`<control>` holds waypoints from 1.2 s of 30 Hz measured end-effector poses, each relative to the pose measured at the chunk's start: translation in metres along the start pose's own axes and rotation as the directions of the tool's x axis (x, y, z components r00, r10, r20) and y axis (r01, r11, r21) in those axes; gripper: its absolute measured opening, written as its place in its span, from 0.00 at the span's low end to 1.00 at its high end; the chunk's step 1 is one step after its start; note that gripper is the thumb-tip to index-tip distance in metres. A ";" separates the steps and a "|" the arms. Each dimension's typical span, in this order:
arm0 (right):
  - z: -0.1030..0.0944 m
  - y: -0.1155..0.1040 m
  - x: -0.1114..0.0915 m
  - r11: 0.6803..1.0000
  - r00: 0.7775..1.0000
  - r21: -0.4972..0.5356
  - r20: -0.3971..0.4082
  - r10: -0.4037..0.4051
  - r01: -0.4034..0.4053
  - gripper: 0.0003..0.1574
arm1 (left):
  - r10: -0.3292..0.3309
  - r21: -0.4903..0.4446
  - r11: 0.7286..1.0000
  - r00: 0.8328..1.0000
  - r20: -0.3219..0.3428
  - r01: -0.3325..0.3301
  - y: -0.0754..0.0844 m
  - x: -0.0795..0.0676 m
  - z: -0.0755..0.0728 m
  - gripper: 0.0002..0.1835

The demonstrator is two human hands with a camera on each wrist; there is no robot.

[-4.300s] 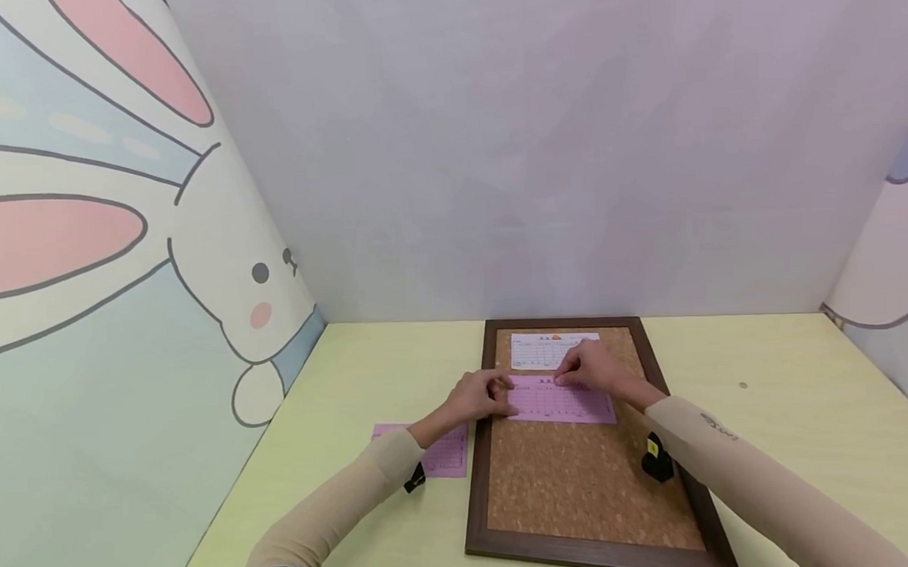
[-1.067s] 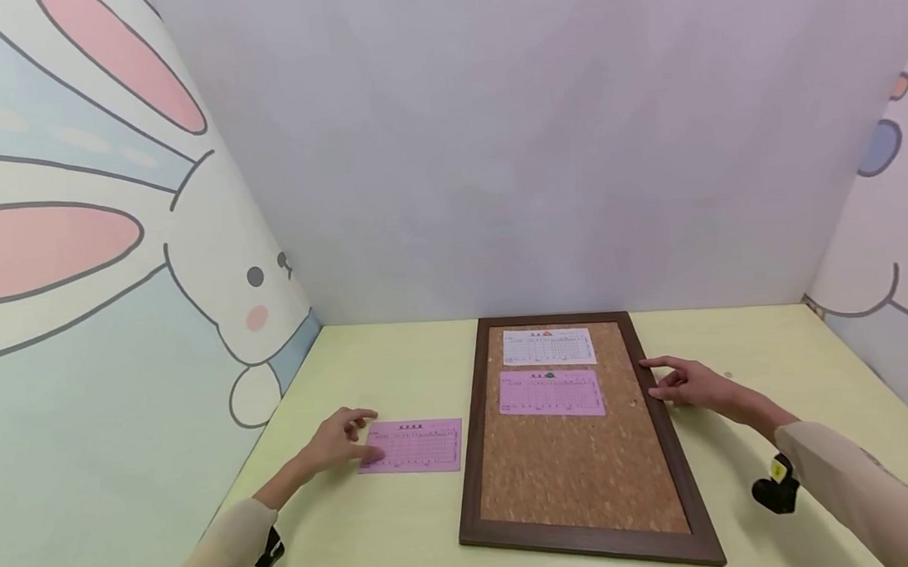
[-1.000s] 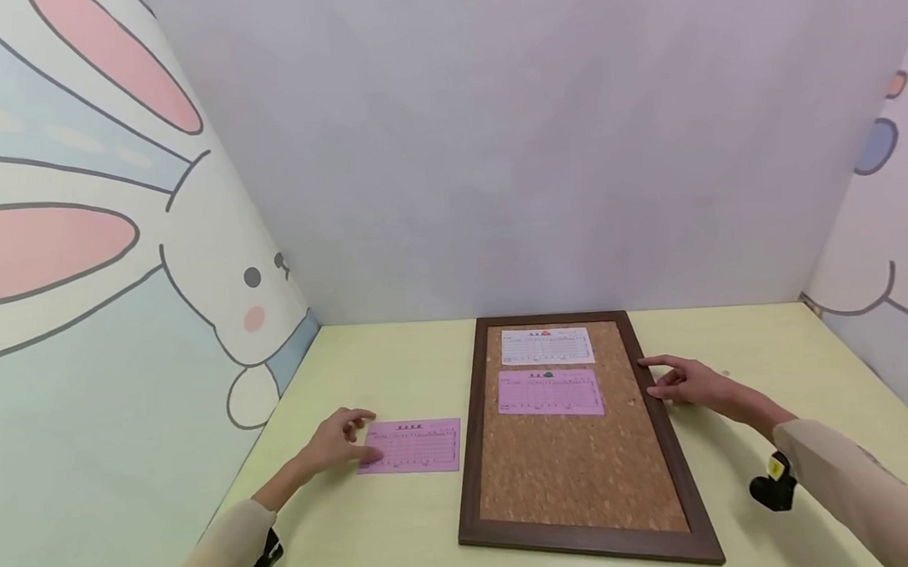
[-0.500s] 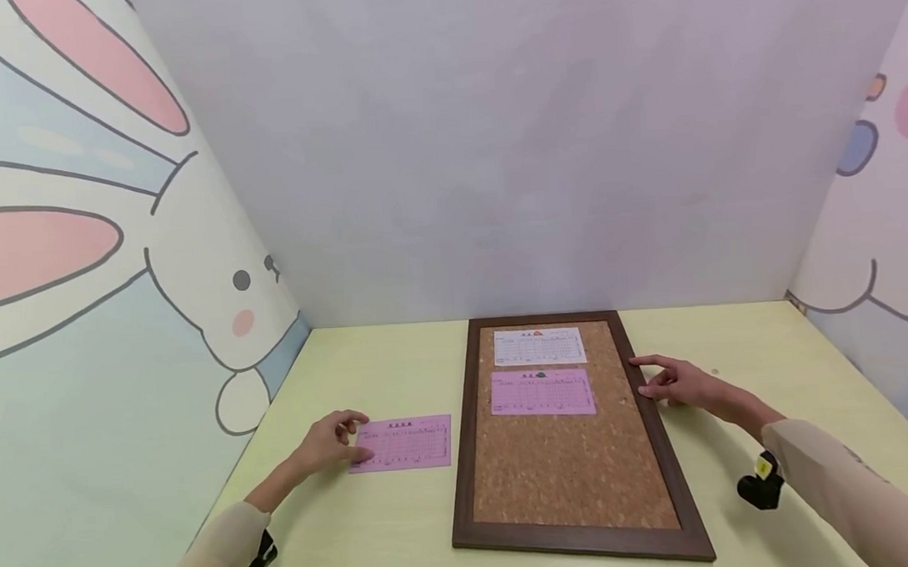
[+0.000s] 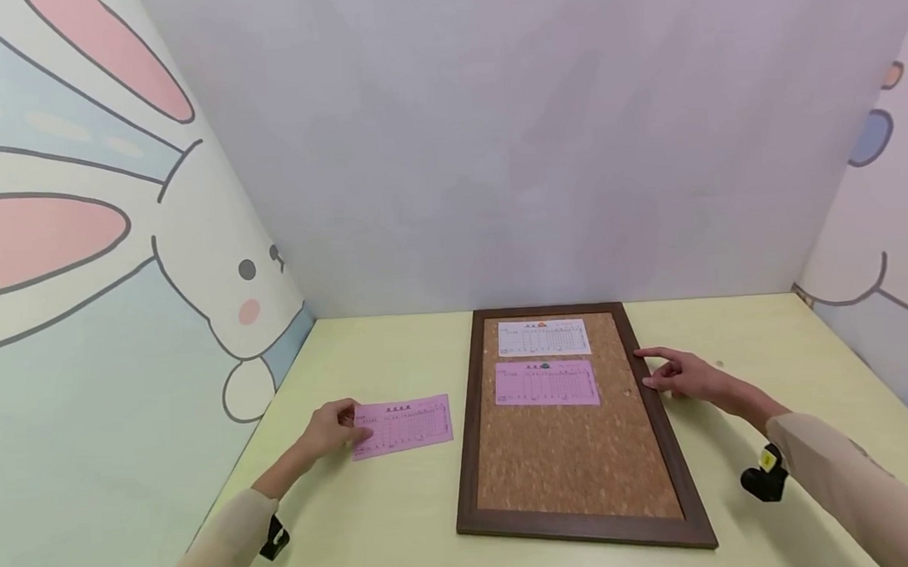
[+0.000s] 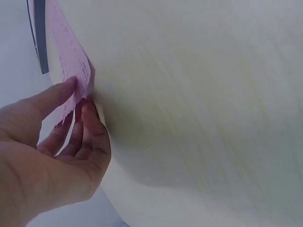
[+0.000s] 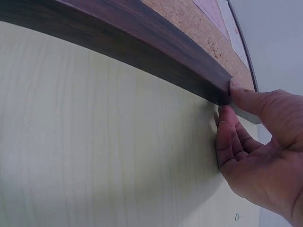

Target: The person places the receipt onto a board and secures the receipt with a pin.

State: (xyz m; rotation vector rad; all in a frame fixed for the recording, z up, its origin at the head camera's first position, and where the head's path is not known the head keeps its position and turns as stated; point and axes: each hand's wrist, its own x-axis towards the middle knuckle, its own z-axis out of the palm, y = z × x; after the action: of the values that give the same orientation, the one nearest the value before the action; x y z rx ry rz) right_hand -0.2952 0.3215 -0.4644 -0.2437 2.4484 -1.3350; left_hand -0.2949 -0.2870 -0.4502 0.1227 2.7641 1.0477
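Note:
My left hand (image 5: 331, 428) pinches the left end of a pink printed paper slip (image 5: 405, 425) between thumb and fingers. In the left wrist view the slip (image 6: 71, 52) is tilted, with a shadow on the table below its edge. A corkboard (image 5: 573, 463) in a dark brown wooden frame lies to the right. On it are a white printed slip (image 5: 543, 339) at the top and another pink slip (image 5: 546, 384) just below. My right hand (image 5: 693, 379) touches the frame's right rail with thumb and forefinger; in the right wrist view its other fingers curl loosely beside the frame (image 7: 156, 45).
The pale yellow table (image 5: 387, 519) meets a plain wall (image 5: 494, 149) at the back. A rabbit picture covers the left wall (image 5: 90, 396). A tiny pin-like thing (image 7: 239, 217) lies on the table near the right hand.
Earlier both hands were at the pink slip on the board; they then parted, the right to the frame. The left hand has since gripped the loose pink slip and raised it slightly.

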 end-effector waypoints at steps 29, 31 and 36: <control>0.082 -0.099 0.010 0.969 0.970 0.012 0.002 -0.245 0.245 0.30 | 0.038 -0.525 0.843 0.960 0.277 0.118 0.052 -0.002 0.008 0.25; 0.094 -0.107 0.008 0.968 0.967 0.061 0.056 -0.248 0.245 0.33 | 0.058 -0.528 0.842 0.954 0.295 0.112 0.060 0.001 0.015 0.23; 0.112 -0.118 0.004 0.965 0.963 0.157 0.133 -0.233 0.212 0.40 | 0.105 -0.537 0.838 0.938 0.329 0.095 0.080 0.010 0.033 0.20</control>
State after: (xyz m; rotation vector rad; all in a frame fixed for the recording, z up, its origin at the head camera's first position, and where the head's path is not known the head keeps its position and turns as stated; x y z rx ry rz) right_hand -0.2582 0.1692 -0.4220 -0.5782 2.2413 -1.5151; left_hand -0.2970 -0.2047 -0.4225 0.2094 2.0594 1.5981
